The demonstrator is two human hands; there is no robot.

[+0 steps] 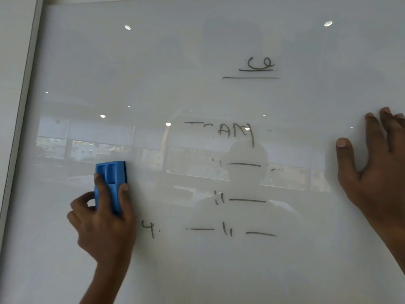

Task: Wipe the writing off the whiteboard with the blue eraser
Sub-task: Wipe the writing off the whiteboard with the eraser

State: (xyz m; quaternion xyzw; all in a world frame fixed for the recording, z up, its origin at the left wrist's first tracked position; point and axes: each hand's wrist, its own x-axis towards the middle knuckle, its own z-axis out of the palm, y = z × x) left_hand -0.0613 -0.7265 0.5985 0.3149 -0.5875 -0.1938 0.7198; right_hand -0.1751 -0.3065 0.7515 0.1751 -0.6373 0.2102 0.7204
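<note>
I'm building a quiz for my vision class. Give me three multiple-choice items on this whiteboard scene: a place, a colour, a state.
1. Where is the eraser relative to the written "4."? A. up and left of it B. below it C. right of it
2. What colour is the eraser? A. red B. blue C. black
3. How is the right hand? A. clenched B. holding a marker C. flat on the whiteboard
Answers: 1A, it sits up-left of the numeral; 2B, its body is blue; 3C, it lies spread against the board.
</note>
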